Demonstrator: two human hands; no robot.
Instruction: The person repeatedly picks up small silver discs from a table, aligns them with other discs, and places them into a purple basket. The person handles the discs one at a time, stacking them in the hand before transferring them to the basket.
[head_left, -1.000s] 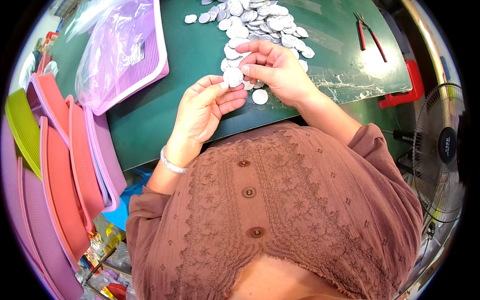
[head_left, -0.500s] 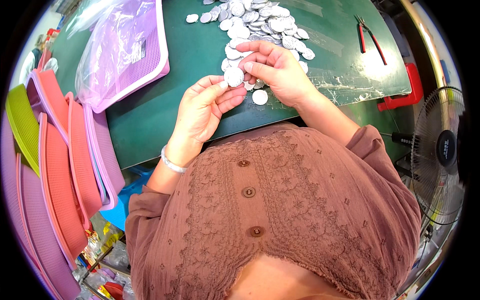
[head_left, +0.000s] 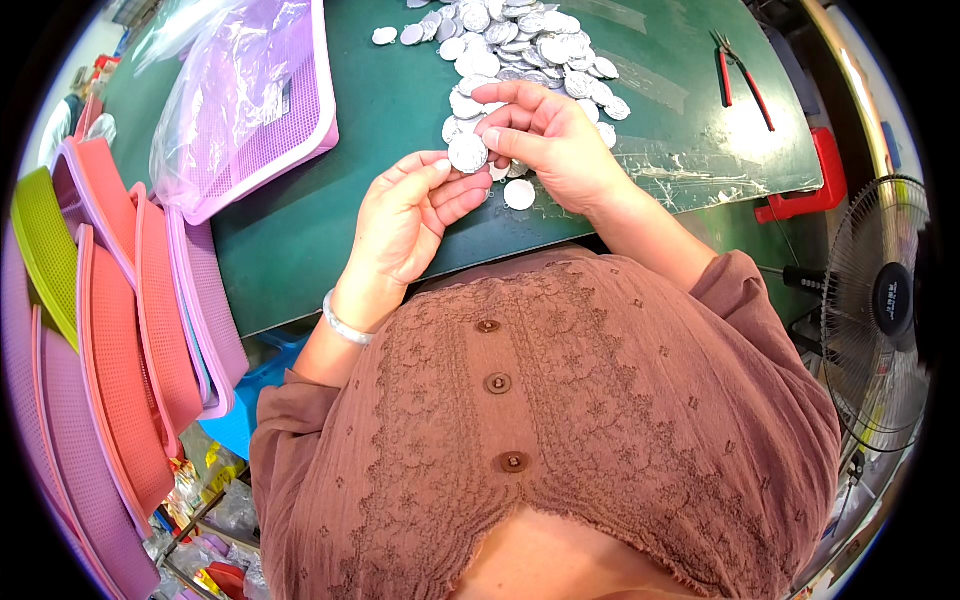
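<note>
Between my hands, over the near part of the green table, is a round silver medallion [head_left: 468, 153] with a raised pattern. The thumb and fingers of my left hand [head_left: 408, 208] pinch its lower left edge. My right hand [head_left: 560, 145] meets its right edge with thumb and forefinger closed together; what exactly sits in that pinch is hidden. A single medallion [head_left: 519, 194] lies flat on the table just below my right hand. Beyond my hands spreads a heap of similar silver medallions [head_left: 520, 45], some with small loops at the rim.
Red-handled pliers [head_left: 741, 80] lie at the table's far right. A purple basket [head_left: 300, 120] with clear plastic in it stands at the left, beside stacked coral and purple baskets [head_left: 120, 350]. To the right are a fan [head_left: 880, 310] and a red object [head_left: 815, 175] at the table edge.
Hardly anything differs. My right hand has shifted very slightly, and the medallion stays in the same place between my fingers.
</note>
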